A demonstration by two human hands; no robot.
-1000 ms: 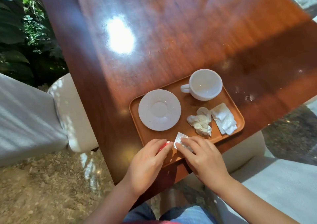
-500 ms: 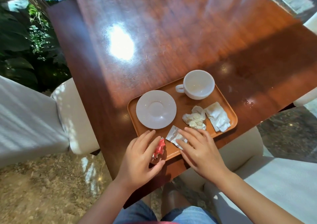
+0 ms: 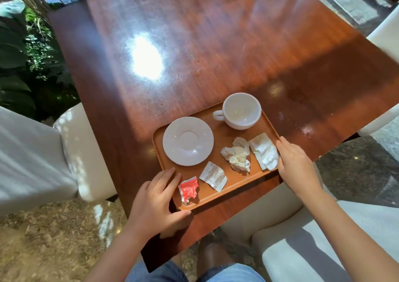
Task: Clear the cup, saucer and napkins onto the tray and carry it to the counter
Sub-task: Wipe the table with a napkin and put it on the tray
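Note:
An orange-brown tray (image 3: 222, 135) lies at the near corner of the wooden table (image 3: 194, 44). On it stand a white saucer (image 3: 187, 141) and an empty white cup (image 3: 241, 110). A crumpled napkin (image 3: 236, 157), a flat napkin (image 3: 264, 151), a white wrapper (image 3: 213, 176) and a red wrapper (image 3: 188, 189) also lie on it. My left hand (image 3: 158, 203) rests at the tray's near left corner, thumb under the rim. My right hand (image 3: 294, 165) touches the tray's right edge with fingers apart.
Pale upholstered chairs stand at the left (image 3: 84, 152), at the lower right (image 3: 313, 238) and at the far right (image 3: 386, 35). Green plants (image 3: 23, 66) grow beyond the table's left side. The floor (image 3: 47, 243) is speckled stone.
Both hands let go of the wrappers and moved apart. The left one went to the tray's near left corner, the right one out to its right edge.

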